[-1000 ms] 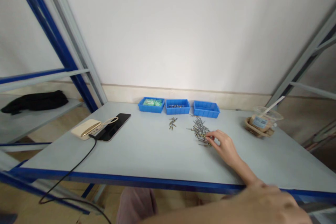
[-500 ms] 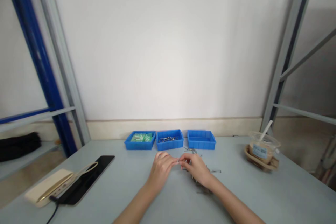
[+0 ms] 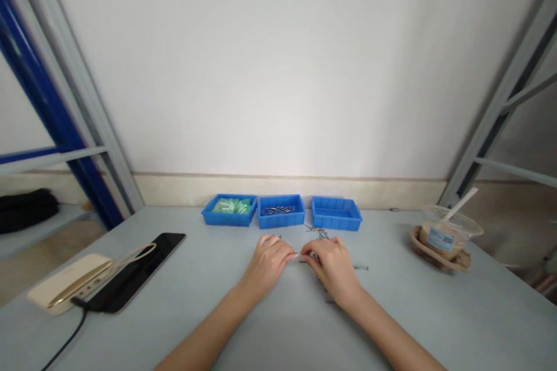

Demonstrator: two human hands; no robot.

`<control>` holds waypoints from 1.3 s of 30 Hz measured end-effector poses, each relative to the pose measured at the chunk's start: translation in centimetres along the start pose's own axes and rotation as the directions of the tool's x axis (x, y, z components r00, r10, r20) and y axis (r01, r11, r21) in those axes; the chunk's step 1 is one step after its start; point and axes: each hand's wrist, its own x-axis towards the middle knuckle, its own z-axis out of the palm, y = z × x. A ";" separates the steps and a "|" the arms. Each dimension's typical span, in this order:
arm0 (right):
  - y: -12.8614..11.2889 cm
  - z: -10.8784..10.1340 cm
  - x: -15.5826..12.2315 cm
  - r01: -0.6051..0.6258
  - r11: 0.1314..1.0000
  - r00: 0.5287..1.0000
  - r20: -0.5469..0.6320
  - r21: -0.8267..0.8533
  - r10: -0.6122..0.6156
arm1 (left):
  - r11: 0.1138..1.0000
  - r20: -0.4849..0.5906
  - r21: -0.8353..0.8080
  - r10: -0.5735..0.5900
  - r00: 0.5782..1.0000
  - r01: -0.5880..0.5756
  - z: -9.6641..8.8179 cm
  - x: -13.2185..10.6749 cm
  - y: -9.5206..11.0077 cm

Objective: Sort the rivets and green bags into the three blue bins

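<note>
Head tipped down a little since the earlier frame, so the trays ride higher in view, while the two hands stay close together at the middle of the surface [image 3: 278,336]. The left hand [image 3: 266,265] and right hand [image 3: 333,269] meet at the fingertips, their fingers [image 3: 284,248] curled together around a small pale piece [image 3: 297,255]. It is too small to make out, and I can't tell whether it's clamped. The right hand lies over a loose pile of metal pins [image 3: 319,233], with some showing beyond the knuckles and one off to the right.

Just behind stand three blue trays: the left tray [image 3: 229,218] with green packets [image 3: 226,206], the middle tray [image 3: 281,221] with short pins [image 3: 278,210], and the right tray [image 3: 336,221]. Off to the left, a cream power bank [image 3: 69,284] rests against a black phone [image 3: 143,266], with a cable [image 3: 65,348] trailing down. Off to the right, a plastic cup [image 3: 444,237] sits in a brown holder [image 3: 435,258].
</note>
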 end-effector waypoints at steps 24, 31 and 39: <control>0.6 0.8 0.2 0.223 0.964 0.975 0.034 -0.144 -0.220 | 0.983 -0.096 0.177 0.054 0.994 -0.037 0.2 -0.2 -0.8; 0.3 -0.1 8.5 0.070 0.978 0.998 0.020 -0.194 -0.067 | 0.895 -0.064 0.100 -0.431 0.900 0.435 -2.2 -0.2 -4.9; -2.0 3.5 5.8 0.005 0.956 1.000 0.016 -0.294 0.000 | 0.904 0.040 0.066 -0.426 0.904 0.423 -2.0 -0.8 -5.6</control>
